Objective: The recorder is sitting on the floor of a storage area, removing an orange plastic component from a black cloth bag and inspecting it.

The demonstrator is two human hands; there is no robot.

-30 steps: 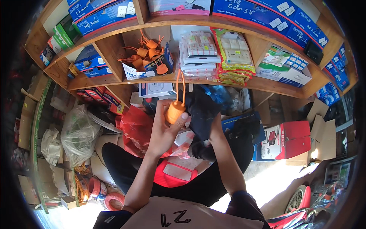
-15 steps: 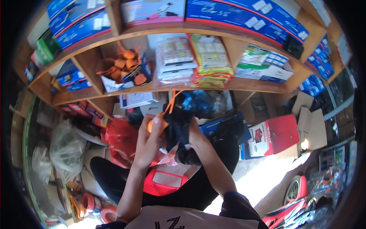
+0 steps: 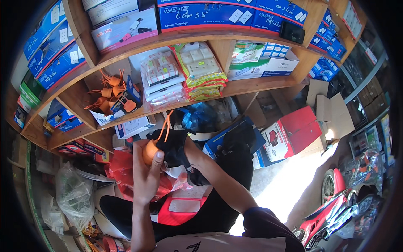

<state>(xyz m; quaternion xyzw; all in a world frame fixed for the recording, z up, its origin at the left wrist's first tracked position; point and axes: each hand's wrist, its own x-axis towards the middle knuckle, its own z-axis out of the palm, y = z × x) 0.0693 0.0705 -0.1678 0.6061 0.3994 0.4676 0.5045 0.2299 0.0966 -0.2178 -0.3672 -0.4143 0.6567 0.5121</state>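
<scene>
Orange lamp holder held in your left hand, against black cloth at your right

The orange lamp holder [image 3: 150, 152] sits a little left of the middle of the frame. Your left hand [image 3: 145, 168] grasps it, the thumb lying along its lower right side. Two orange wires [image 3: 166, 126] rise from the holder and lean to the upper right.

Just right of it, black cloth [image 3: 171, 148] covers most of your right hand [image 3: 191, 153]; your fingers there are hidden, so it cannot be told whether they are clenched or loose. The cloth appears to touch the holder.

Below your hands, a red plastic bag [image 3: 121, 169] spreads to the left, and a red object with a pale panel [image 3: 178, 215] lies between your dark-trousered legs. Above, a blue plastic bag [image 3: 198, 117] rests beneath the wooden shelf [image 3: 247, 89].

On that shelf you have a cluster of orange lamp holders [image 3: 107, 98] at upper left, then white packs [image 3: 160, 75] and yellow-and-red packets [image 3: 201, 69]. Blue boxes [image 3: 201, 17] line the shelf above.

A red-and-white box [image 3: 294, 132] is right of centre; a red two-wheeler [image 3: 325, 208] is at lower right, and a clear plastic bag [image 3: 74, 193] at lower left.
</scene>
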